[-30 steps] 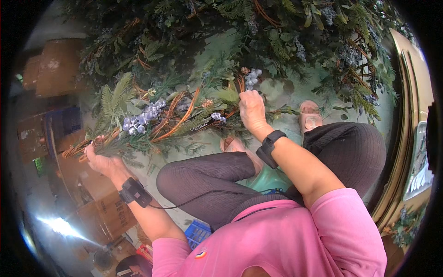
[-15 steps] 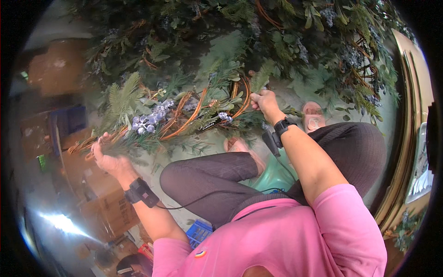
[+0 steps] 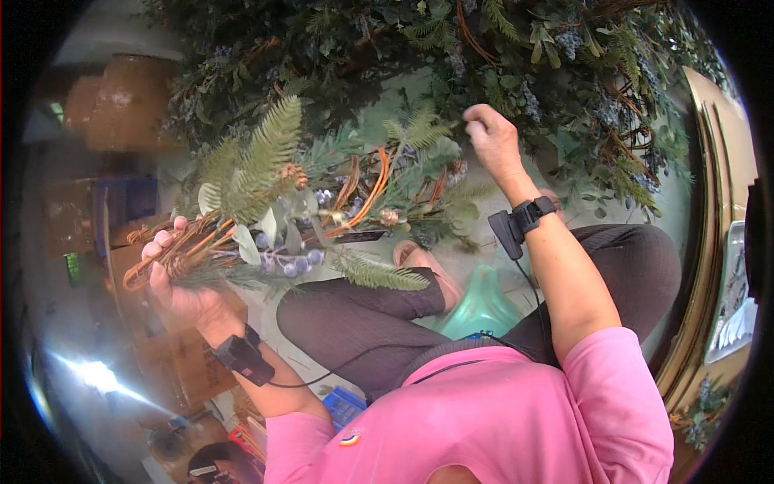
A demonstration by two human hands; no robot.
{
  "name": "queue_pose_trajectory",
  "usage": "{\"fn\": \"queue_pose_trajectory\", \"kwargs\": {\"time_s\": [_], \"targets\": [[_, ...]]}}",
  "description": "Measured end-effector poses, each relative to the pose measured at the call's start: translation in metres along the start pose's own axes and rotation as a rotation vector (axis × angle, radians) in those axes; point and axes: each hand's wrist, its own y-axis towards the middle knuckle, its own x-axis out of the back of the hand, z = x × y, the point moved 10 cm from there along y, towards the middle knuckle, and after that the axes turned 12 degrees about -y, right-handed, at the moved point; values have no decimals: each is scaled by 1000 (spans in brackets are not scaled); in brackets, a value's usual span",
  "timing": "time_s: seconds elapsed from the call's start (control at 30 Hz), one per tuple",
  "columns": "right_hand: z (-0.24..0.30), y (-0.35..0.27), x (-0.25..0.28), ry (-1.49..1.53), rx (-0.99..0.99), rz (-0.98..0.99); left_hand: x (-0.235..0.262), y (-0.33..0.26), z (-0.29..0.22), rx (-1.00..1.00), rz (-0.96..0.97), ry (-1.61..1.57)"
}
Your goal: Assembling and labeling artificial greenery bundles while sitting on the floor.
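Observation:
My left hand grips the left end of an artificial greenery wreath, its fingers wrapped round the twig base. Fern fronds, pale leaves, blue berries and small pine cones stick out from brown bent twigs. A dark label hangs on its near side. The wreath is tilted over my left knee, seen partly from the side. My right hand is raised beyond the wreath's right end and apart from it. Its fingers are curled in, with nothing showing in them.
A large heap of similar greenery fills the far side. Cardboard boxes and a blue crate stand at left. A green plastic stool is between my legs. Flat boards lean at right beside a clear tray.
The wreath has turned in my left hand, its fronds now raised. My right hand has let go of it and moved up and right. My left hand is slightly lower.

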Motion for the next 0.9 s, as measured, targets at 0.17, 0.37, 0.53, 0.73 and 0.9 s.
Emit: {"fn": "queue_pose_trajectory", "kwargs": {"time_s": [0.17, 0.37, 0.53, 0.73, 0.9], "targets": [[43, -20, -51, -275, 367, 358, 3, -11, 27, 46, 150, 42], [49, -42, -72, -689, 474, 440, -3, -20, 45, 136, 260, -71], [80, -29, -62, -864, 434, 554, -6, -16, 47, 141, 218, -14], [114, -28, -74, -889, 521, 849, -23, -34, 47, 120, 387, -48], [70, -37, -122, -924, 513, 1069, -48, -59, 46, 114, 528, -67]]}}
